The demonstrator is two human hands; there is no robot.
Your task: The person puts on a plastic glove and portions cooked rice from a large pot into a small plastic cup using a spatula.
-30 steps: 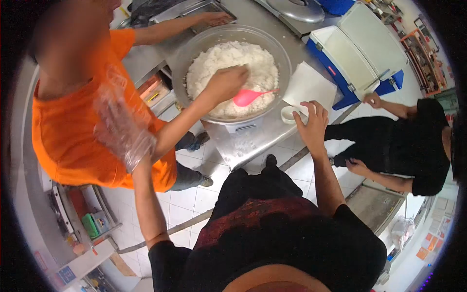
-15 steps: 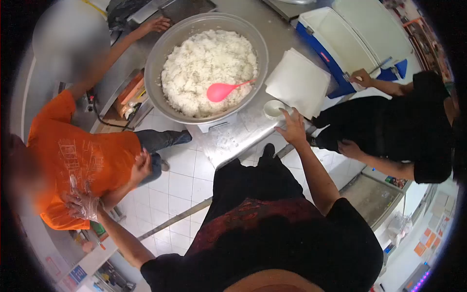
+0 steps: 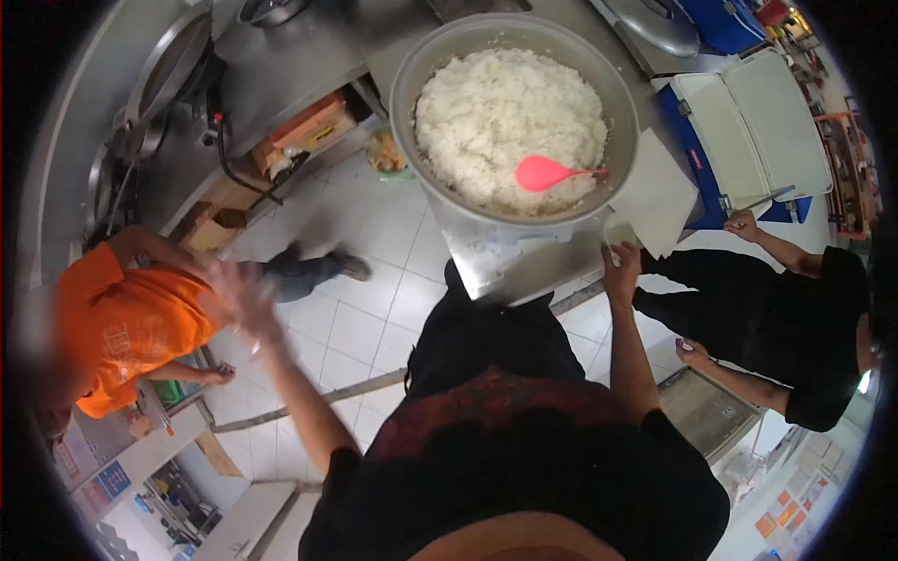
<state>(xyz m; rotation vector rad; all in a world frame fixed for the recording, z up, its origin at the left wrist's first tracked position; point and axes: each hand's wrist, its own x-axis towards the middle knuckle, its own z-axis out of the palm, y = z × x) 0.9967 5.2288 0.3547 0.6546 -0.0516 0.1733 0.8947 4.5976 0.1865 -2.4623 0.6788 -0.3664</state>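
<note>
My left hand (image 3: 245, 304), blurred by motion, is raised on the left in front of the person in orange. Its fingers look spread, and I make out nothing in them. At the table's front edge, my right hand (image 3: 621, 267) has its fingers curled at a small white bowl (image 3: 615, 227), partly hidden by the hand. Beside it stands a big metal pot (image 3: 404, 122) heaped with cooked white rice (image 3: 505, 117). A pink rice paddle (image 3: 543, 174) rests on the rice near the pot's right side.
White paper sheets (image 3: 659, 201) lie right of the pot. Farther right is an open blue and white cooler (image 3: 697, 159), where a person in black (image 3: 776, 313) stands. The person in orange (image 3: 140, 313) is at left. A metal lid (image 3: 655, 26) lies at the back.
My left hand has swung up and inward from the orange shirt. My right hand's fingers have curled in at the bowl. The person in orange has moved away from the pot.
</note>
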